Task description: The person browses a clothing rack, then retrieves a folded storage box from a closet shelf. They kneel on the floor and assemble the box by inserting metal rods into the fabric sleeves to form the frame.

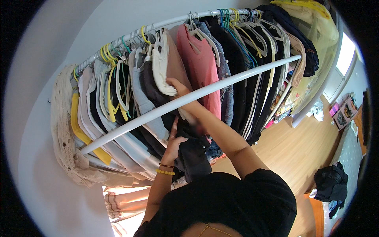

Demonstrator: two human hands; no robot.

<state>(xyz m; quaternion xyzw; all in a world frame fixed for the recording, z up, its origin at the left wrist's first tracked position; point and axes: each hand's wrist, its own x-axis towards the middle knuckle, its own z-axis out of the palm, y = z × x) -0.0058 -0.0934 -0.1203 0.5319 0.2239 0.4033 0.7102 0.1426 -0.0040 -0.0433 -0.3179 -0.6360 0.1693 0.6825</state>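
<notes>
Head view, and it's my right hand (179, 90) touching the lower end of the cream garment (160, 63), which hangs just beyond the white bar (237, 81), fingers bent, though whether they're clamped I can't tell! Lower down, my left hand (173, 145) lies against the dark garment (193, 156), its grip equally unclear. Both look soft, limp and hardly fragile, the cream one probably light, its shoulders likely the surest hold.

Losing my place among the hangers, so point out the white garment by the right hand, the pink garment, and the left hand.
White garment (160, 69): head view, middle of its hanging length.
Pink garment (197, 67): head view, upper body fabric.
Left hand (172, 145): head view, middle of the hand.
</notes>
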